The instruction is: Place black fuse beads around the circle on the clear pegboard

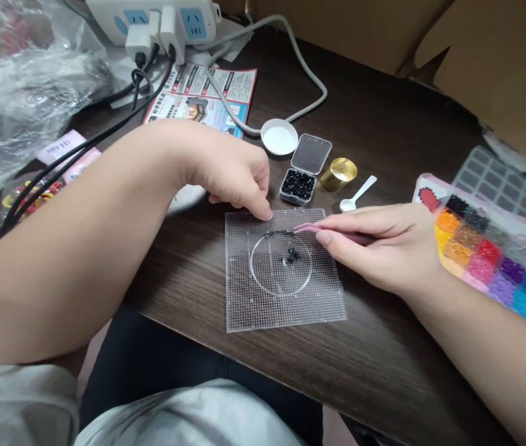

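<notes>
My right hand [383,244] pinches pink tweezers [325,231], whose tips reach the top of a clear ring [251,272]. The ring lies on a transparent pegboard [244,310]. Small black beads [279,233] form a short row along the ring's upper edge, and a loose clump of black beads [292,255] sits inside it. My left hand [232,170] is bent over the board's upper left corner with its fingers curled in. One of its fingertips is at the board's top edge; nothing shows in its grip.
Behind the board stand an open box of black beads [298,186], a gold cup [338,173], a white spoon [358,194] and a white dish [279,137]. A multicoloured bead case [499,266] is at right. A power strip [151,18], cables and plastic wrap [25,87] lie back left.
</notes>
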A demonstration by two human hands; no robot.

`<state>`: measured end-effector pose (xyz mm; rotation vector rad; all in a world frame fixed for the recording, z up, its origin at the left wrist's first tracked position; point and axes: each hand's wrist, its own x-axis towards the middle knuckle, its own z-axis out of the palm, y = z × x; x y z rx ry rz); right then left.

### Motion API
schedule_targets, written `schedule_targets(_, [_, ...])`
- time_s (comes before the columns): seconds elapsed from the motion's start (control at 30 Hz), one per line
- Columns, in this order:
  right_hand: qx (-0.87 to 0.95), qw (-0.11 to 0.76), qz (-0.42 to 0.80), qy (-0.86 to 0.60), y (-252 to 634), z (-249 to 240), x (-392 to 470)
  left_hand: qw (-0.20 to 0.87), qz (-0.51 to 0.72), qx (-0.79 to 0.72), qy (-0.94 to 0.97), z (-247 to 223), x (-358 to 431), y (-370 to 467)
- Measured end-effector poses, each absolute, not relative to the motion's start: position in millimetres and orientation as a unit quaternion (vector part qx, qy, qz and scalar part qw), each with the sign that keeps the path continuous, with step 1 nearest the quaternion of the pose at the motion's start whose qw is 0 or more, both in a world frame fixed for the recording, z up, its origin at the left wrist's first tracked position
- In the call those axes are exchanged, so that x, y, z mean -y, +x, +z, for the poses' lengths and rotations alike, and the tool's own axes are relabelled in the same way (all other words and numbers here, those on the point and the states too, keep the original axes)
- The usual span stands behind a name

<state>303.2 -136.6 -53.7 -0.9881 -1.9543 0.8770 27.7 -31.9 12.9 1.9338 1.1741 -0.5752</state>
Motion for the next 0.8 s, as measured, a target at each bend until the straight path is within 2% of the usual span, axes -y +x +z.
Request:
schedule_targets(0.13, [0.820, 0.304, 0.368, -0.316, 309.1, -48.1, 132.4, 0.384, -0.221, -0.464, 0.767, 7.2, 29.1, 25.3])
schedule_targets(0.2, [0.822, 0.290, 0.368, -0.324, 312.0, -46.7, 131.6, 0.383, -0.232, -0.469, 0.761, 2.8, 25.8, 23.2])
schedule_targets(0.47, [0.818, 0.266, 0.394, -0.323, 315.6, -43.1, 127.8, 0.378, -0.238, -0.466, 0.764, -1.6, 21.3, 19.4])
schedule_targets(0.8, [0.824, 0.295, 0.376, -0.305, 315.6, -47.5, 125.9, 0.393, -0.216, -0.455, 0.769, 3.3, 25.3, 22.5])
